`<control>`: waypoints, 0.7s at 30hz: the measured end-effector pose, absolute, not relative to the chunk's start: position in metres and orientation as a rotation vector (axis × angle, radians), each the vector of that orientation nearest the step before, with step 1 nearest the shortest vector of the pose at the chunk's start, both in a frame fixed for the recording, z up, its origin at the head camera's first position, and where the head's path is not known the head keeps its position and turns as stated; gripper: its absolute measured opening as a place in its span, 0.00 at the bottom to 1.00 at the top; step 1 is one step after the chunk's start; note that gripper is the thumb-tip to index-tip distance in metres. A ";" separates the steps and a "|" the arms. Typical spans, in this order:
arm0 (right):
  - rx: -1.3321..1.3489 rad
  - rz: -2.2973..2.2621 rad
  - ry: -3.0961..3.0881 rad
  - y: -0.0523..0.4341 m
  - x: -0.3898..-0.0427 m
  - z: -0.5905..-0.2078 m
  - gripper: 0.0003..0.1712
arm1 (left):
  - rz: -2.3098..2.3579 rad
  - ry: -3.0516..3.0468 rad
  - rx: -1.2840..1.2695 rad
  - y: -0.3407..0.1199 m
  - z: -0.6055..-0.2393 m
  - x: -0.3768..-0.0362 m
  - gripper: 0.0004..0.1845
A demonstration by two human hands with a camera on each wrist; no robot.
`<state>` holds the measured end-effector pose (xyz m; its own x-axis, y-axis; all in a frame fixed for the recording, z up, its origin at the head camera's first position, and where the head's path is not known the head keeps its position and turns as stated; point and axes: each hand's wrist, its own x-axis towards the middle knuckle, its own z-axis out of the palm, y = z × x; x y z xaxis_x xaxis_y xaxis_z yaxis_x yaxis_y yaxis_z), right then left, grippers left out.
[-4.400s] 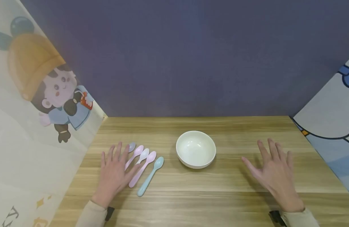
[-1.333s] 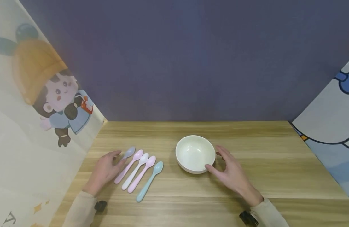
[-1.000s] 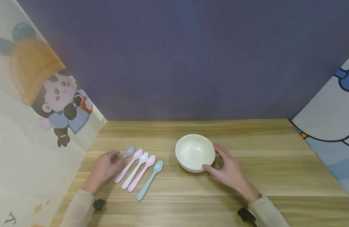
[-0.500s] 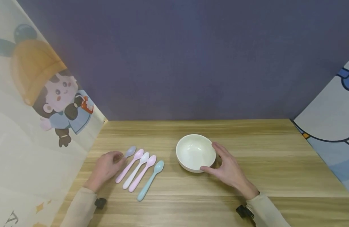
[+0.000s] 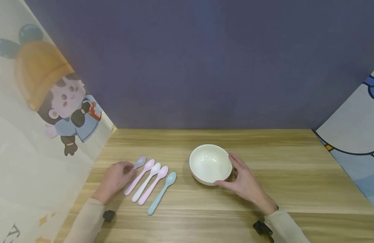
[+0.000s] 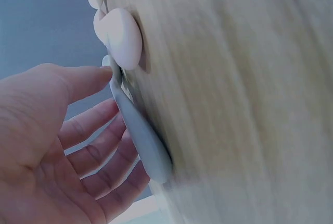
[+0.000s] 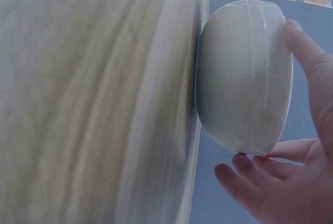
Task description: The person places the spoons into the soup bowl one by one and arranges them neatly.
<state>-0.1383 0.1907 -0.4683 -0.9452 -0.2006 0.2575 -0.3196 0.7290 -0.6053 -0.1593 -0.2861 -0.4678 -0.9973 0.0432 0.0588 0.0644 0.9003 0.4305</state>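
A cream bowl [image 5: 208, 162] stands upright mid-table. My right hand [image 5: 230, 171] holds its right side, thumb at the near wall and fingers curled along the far right rim. In the right wrist view the right hand [image 7: 281, 109] wraps the bowl [image 7: 239, 67] the same way. Left of the bowl lie several plastic spoons in a row: a lavender spoon [image 5: 140, 162], two pink ones, a white one and a blue spoon [image 5: 160, 193]. My left hand [image 5: 129, 168] covers the lavender spoon's handle. In the left wrist view the left hand [image 6: 112, 120] pinches that spoon [image 6: 140, 140], which lies on the table.
The wooden table [image 5: 296, 168] is boxed in by a dark blue back wall [image 5: 205, 67], a cartoon-printed panel [image 5: 47, 111] on the left and another panel [image 5: 354, 135] on the right. Bare tabletop lies right of the bowl and along the near edge.
Over the last seconds both hands left the tabletop: the left went to the lavender spoon, the right to the bowl. In the last half second the right-hand fingers closed slightly round the bowl.
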 end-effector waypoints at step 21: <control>0.410 1.079 -2.738 0.192 -0.139 -0.472 0.67 | -0.632 -3.002 -0.142 -0.285 -0.467 -0.159 0.12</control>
<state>-0.1389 0.1917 -0.4719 -0.9478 -0.1908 0.2554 -0.3138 0.7004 -0.6410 -0.1586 -0.2848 -0.4665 -0.9933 0.0757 0.0878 0.1046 0.9112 0.3984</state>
